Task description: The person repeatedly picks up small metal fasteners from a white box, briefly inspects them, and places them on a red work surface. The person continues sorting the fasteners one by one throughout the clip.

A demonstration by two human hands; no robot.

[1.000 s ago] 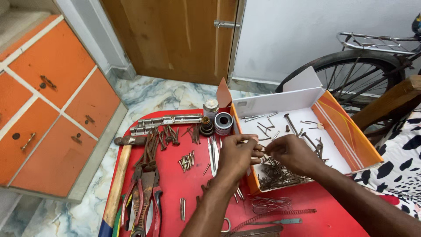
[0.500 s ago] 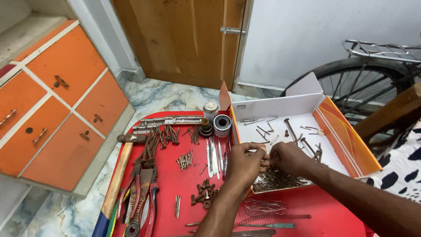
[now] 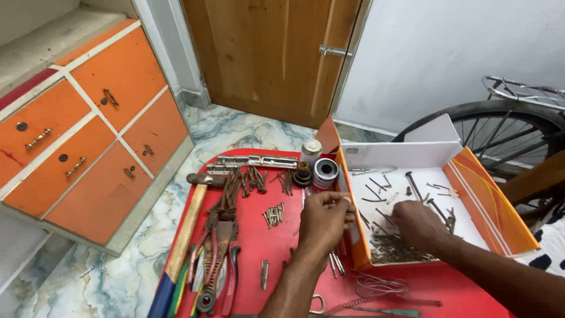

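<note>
Nails (image 3: 393, 246): heap in the near corner of the orange box (image 3: 491, 206), under my right hand (image 3: 419, 222), whose fingers curl down into them. My left hand (image 3: 321, 221), at the box's left wall, has fingers pinched on thin nails. Pliers (image 3: 216, 247), hammer (image 3: 187, 227) and tins (image 3: 325, 172) lie on the red tray (image 3: 259, 247).
</note>
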